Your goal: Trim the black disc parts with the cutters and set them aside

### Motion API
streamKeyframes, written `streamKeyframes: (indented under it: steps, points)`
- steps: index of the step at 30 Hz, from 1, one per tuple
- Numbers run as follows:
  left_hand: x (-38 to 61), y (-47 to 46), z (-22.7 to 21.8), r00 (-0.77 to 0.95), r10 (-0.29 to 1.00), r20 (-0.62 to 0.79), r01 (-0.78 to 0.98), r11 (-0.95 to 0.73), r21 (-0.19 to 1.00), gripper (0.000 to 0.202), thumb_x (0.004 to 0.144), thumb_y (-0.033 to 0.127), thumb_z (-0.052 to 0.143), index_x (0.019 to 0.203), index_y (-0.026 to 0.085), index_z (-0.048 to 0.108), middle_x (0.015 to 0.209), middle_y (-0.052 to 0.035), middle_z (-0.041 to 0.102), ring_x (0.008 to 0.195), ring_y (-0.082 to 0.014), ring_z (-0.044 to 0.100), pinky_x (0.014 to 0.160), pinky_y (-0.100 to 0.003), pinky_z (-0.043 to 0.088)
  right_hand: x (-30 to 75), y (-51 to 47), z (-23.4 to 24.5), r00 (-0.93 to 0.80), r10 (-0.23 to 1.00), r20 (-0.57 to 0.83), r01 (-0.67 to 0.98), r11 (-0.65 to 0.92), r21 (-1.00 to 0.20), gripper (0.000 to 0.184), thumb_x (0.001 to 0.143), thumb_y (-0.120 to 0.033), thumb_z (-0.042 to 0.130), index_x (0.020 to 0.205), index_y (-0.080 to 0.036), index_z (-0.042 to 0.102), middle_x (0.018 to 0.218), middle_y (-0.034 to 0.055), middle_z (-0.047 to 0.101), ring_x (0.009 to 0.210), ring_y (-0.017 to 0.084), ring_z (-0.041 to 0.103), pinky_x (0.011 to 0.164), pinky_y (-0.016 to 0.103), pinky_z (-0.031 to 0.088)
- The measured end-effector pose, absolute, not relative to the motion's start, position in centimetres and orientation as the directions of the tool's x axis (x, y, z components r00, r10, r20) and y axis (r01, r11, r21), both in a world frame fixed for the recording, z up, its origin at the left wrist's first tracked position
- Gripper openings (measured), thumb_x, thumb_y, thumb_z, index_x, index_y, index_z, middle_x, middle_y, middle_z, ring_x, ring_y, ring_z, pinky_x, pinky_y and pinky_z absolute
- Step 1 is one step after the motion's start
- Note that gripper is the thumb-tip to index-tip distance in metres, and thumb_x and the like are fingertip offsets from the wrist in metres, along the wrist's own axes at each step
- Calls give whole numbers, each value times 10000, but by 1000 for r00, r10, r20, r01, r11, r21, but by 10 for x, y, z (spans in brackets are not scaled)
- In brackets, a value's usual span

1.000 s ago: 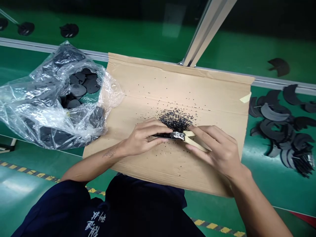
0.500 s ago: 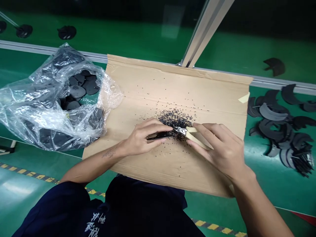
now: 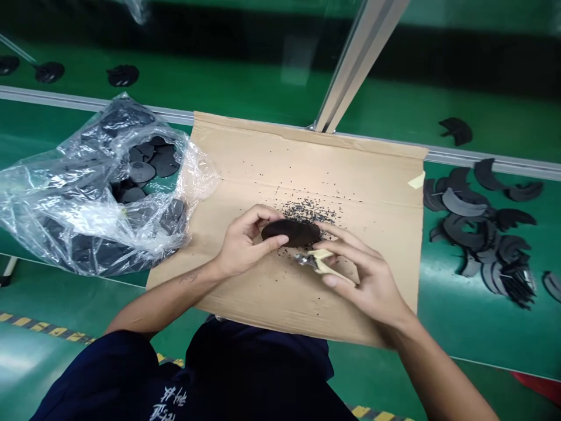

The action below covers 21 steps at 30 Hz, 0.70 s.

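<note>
My left hand grips a black oval piece by its end, with the thumb along its lower edge. My right hand is shut on cream-handled side cutters, whose metal jaws point left and stand just below the piece, not touching it. Both hands hover over a cardboard sheet. A scatter of black crumbs lies on the cardboard just above the piece.
A clear plastic bag of black discs sits left of the cardboard. Black curved pieces lie in a heap on the green bench at right. A metal rail and upright strut run behind the cardboard.
The black piece now shows its broad face, and the cutter jaws have dropped away from it. The whole view has shifted slightly.
</note>
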State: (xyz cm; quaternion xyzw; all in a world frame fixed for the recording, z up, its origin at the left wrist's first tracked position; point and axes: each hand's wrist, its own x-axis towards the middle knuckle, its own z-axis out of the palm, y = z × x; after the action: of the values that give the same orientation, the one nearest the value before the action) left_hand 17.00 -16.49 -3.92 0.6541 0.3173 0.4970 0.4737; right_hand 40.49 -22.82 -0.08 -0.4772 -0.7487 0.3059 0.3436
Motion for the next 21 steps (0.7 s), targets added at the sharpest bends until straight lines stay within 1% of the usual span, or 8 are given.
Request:
streamKeyframes:
  steps: [1, 3, 5, 7, 10, 12, 15, 21]
  points:
    - [170, -165, -39, 313, 882, 352, -53, -354, 934, 233, 842, 225, 794, 1031, 170, 671, 957, -28, 700, 906, -117, 686, 806, -220, 576, 400, -228, -1, -320, 911, 261, 501, 396, -770, 314, 924, -331, 674, 1203, -187, 659, 1329, 170, 656, 1131, 251, 698, 812, 367, 644]
    - [170, -165, -38, 363, 859, 360, -6, -384, 923, 276, 845, 210, 789, 1101, 182, 690, 988, -36, 710, 921, -117, 687, 809, -220, 574, 391, -226, 2, -355, 860, 367, 528, 509, -680, 390, 891, -329, 722, 1234, -164, 637, 1230, 172, 701, 1112, 259, 703, 874, 414, 634]
    - [169, -164, -37, 425, 820, 383, 43, -441, 896, 274, 876, 189, 750, 1147, 192, 708, 1017, -52, 724, 947, -126, 689, 831, -239, 576, 387, -225, 7, -425, 792, 439, 548, 611, -571, 444, 869, -324, 751, 1255, -152, 615, 1210, 182, 707, 1082, 262, 709, 859, 432, 636]
    - [168, -163, -38, 460, 787, 411, 61, -490, 870, 235, 905, 171, 708, 1137, 196, 730, 1029, -64, 738, 970, -138, 694, 855, -264, 580, 388, -226, 15, -499, 744, 444, 518, 667, -536, 460, 876, -336, 746, 1269, -150, 596, 1258, 197, 686, 1087, 260, 706, 824, 421, 642]
    - [167, -162, -39, 453, 791, 412, 78, -495, 865, 235, 913, 142, 677, 1131, 202, 741, 1038, -65, 755, 975, -144, 706, 856, -278, 588, 399, -227, 24, -512, 753, 413, 473, 649, -597, 457, 904, -349, 714, 1295, -153, 580, 1295, 197, 669, 1121, 252, 694, 835, 404, 639]
    - [166, -161, -41, 433, 803, 409, 85, -488, 869, 252, 900, 125, 685, 1135, 198, 739, 1026, -61, 764, 950, -139, 714, 843, -272, 595, 410, -224, 25, -438, 802, 406, 534, 595, -600, 434, 903, -304, 716, 1296, -169, 589, 1228, 168, 702, 1081, 247, 705, 839, 402, 634]
    - [167, -162, -42, 427, 807, 408, 86, -485, 870, 236, 879, 118, 709, 1100, 194, 745, 1019, -59, 766, 934, -134, 718, 839, -268, 602, 423, -214, 14, -336, 850, 406, 665, 519, -536, 412, 870, -233, 745, 1260, -190, 619, 1104, 129, 736, 993, 252, 724, 835, 406, 628]
    - [168, -164, -43, 461, 795, 395, 72, -477, 876, 250, 886, 70, 671, 1091, 192, 746, 1047, -70, 766, 991, -139, 722, 882, -266, 602, 427, -202, -13, -432, 790, 435, 671, 604, -430, 506, 857, -279, 767, 1311, -168, 573, 1117, 157, 730, 985, 266, 718, 797, 407, 626]
